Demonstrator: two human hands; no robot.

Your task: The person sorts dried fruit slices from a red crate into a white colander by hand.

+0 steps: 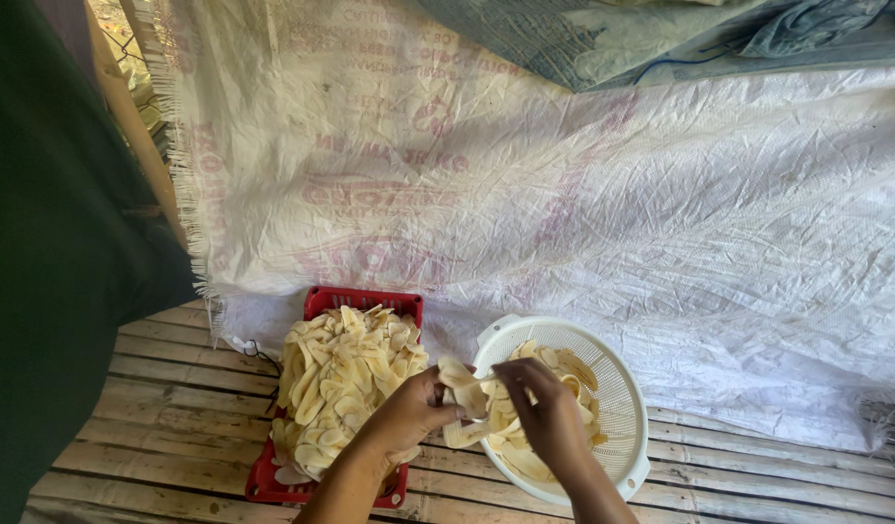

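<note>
The floor (758, 475) is made of pale wooden slats with thin gaps between them. A big white woven sheet (661, 223) with faded red print hangs down behind everything and spreads onto the slats. At the top right there is some bluish cloth (719, 34) bunched up. On the left side a dark green shape (49, 262) fills the edge, and I cannot tell what it is. A red plastic basket (362, 301) sits on the slats. It is piled high with long, thin, pale yellow slices (343, 378) that look like cut fruit. Just beside it, on the right, sits a round white strainer bowl (617, 388) with lots of tiny holes and a small handle on its rim. More of the same yellow slices (511, 451) lie inside the white bowl. The left hand (409, 412) is over the gap between the basket and the bowl. Its fingers are curled, and the thumb and fingers pinch the end of a slice (464, 386). The right hand (546, 412) is over the white bowl, its back facing up. Its fingers bend down and pinch the other end of that slice. So the slice is held between both hands, just above the edge of the white bowl.
</note>
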